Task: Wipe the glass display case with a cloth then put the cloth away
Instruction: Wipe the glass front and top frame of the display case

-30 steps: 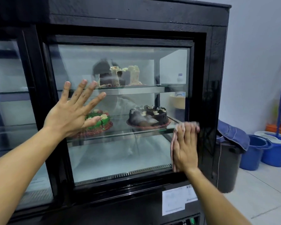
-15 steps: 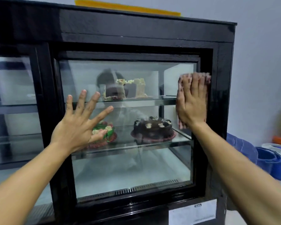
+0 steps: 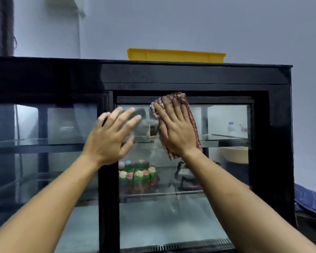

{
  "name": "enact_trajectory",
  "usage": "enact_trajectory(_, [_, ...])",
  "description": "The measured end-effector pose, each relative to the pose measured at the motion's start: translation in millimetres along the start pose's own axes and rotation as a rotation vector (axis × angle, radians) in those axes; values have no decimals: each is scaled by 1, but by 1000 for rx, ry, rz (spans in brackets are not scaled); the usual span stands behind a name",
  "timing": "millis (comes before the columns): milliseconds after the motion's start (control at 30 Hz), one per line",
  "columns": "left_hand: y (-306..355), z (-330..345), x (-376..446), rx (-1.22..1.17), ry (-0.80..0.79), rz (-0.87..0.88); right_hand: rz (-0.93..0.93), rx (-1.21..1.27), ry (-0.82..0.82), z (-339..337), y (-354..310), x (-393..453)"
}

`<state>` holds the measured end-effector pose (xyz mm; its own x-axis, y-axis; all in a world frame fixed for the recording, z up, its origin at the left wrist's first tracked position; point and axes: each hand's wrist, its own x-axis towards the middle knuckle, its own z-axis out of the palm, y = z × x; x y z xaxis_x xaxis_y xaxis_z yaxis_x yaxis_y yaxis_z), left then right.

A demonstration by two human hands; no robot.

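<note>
A black-framed glass display case [image 3: 279,125] fills the view, with cakes on its shelves behind the glass door [image 3: 226,121]. My right hand [image 3: 175,128] lies flat with straight fingers, pressing a red-and-white checked cloth [image 3: 194,125] against the top of the glass, near the upper frame. My left hand [image 3: 111,137] is spread open just to its left, palm toward the glass at the door's left edge. The cloth shows only around the edges of my right hand.
A yellow tray [image 3: 175,55] sits on top of the case. Inside are a green cake with pastel flowers [image 3: 137,176] and a dark cake partly behind my right arm. A blue cloth-covered bin [image 3: 310,201] stands at the right.
My right hand slid the cloth from the glass's lower right up to the top right, then left along the top. My left hand shifted up. The camera tilted upward.
</note>
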<state>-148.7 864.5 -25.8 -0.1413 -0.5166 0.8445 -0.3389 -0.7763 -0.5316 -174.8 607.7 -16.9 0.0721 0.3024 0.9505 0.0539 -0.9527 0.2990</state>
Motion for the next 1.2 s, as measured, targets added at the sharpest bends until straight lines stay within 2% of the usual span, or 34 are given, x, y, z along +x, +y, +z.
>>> enact_trajectory(67, [-19,-2,13,-27,50,-151,65,40,0,2,-3,-11])
enact_trajectory(167, [-30,2,22,-123,5,-407,204,137,89,4,-15,-23])
enact_trajectory(233, [-30,5,22,-129,-28,-463,253,231,187,3,-22,-17])
enact_trajectory(300, [-32,6,20,-138,-48,-450,269,288,261,-3,-31,7])
enact_trajectory(367, [-34,6,19,-177,-43,-448,243,242,304,-10,-42,45])
enact_trajectory(467, [-32,6,18,-220,-23,-455,120,121,216,-12,-59,111])
enact_trajectory(567, [-34,7,20,-252,29,-455,30,9,112,-3,-80,142])
enact_trajectory(667, [-32,7,17,-247,59,-470,6,-48,119,1,-70,135])
enact_trajectory(767, [-34,0,27,-217,104,-494,207,-89,167,0,-44,118])
enact_trajectory(867, [-53,-9,66,-196,116,-473,359,-70,139,1,-58,115])
enact_trajectory(967, [-64,-3,89,-166,33,-417,204,-11,118,-2,-72,123])
enact_trajectory(1067, [-61,9,79,-93,19,-410,81,-15,107,-5,-49,114])
enact_trajectory(1200, [-59,6,81,-100,-43,-411,233,-65,116,-18,7,94])
